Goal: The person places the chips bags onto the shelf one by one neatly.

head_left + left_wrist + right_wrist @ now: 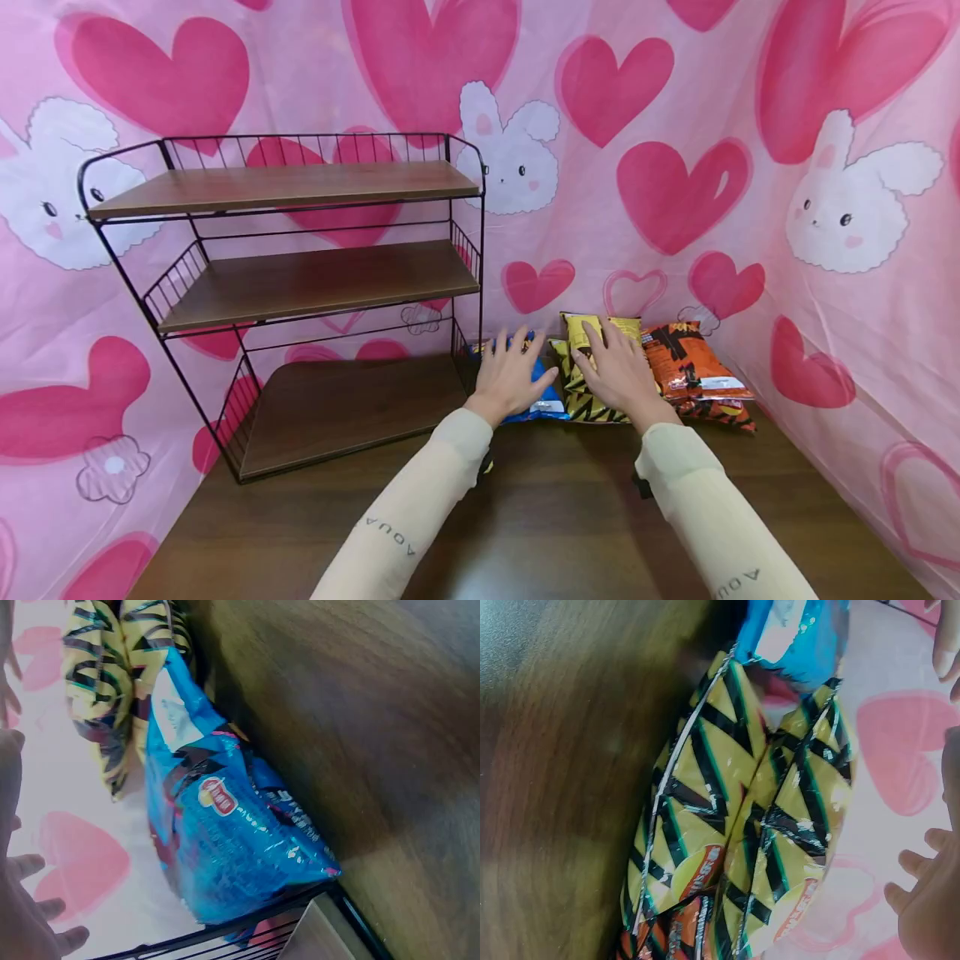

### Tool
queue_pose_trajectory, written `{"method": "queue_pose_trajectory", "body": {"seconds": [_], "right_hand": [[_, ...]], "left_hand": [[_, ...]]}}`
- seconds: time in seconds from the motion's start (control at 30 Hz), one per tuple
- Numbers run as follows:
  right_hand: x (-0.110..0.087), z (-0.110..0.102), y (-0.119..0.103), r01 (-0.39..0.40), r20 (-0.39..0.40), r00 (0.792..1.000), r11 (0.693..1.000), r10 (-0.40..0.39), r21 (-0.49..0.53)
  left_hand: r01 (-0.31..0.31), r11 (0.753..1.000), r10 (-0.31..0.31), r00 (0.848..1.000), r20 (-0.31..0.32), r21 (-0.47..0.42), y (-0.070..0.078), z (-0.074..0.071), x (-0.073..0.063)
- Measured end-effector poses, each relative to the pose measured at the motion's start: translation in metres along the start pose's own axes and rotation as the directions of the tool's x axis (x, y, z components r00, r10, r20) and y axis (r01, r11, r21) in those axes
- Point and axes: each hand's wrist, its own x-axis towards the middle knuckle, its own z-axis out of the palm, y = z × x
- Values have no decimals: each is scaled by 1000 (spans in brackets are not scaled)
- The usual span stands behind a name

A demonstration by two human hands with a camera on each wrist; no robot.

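My left hand (506, 379) hovers with spread fingers over a blue snack bag (551, 402) beside the rack's right end. The left wrist view shows that blue bag lying apart from the fingers (52, 909), near the rack's frame. Over two yellow bags with black stripes, my right hand (618, 373) is stretched out, fingers apart and holding nothing. Those yellow bags, one nearer (694, 787) and one farther (787, 817), lie side by side in the right wrist view. Orange bags (671, 354) are stacked just right of them.
A black wire rack (482, 250) with three brown wooden shelves (322, 279) stands on the left of the wooden table (555, 525). Behind everything hangs a pink cloth (585, 208) with hearts and rabbits, which also covers the right side.
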Motion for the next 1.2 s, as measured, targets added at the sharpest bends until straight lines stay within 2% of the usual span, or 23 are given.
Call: {"method": "queue_pose_trajectory", "body": {"seconds": [0.33, 0.43, 0.53, 0.73, 0.83, 1.03, 1.2], "right_hand": [[-3, 3, -8, 44, -39, 999, 984, -38, 171], [-2, 8, -14, 64, -32, 998, 978, -59, 200], [0, 12, -22, 76, -26, 997, 970, -72, 229], [7, 21, -40, 95, -6, 995, 955, -98, 281], [13, 29, -51, 108, 22, 992, 944, -120, 311], [23, 47, -60, 98, 84, 987, 926, -137, 363], [28, 69, -64, 59, 166, 978, 935, -123, 350]], "left_hand": [[-98, 994, 92, 989, -120, -44, -11, -16, -22], [-127, 989, 113, 977, -182, -70, -17, -21, -32], [-163, 982, 135, 959, -249, -94, -23, -28, -41], [-205, 971, 154, 930, -334, -122, -38, -53, -61], [-217, 967, 152, 910, -385, -130, -51, -71, -74], [-233, 968, 154, 849, -506, -96, -81, -113, -87], [-206, 975, 121, 802, -585, -79, -109, -146, -97]]}}
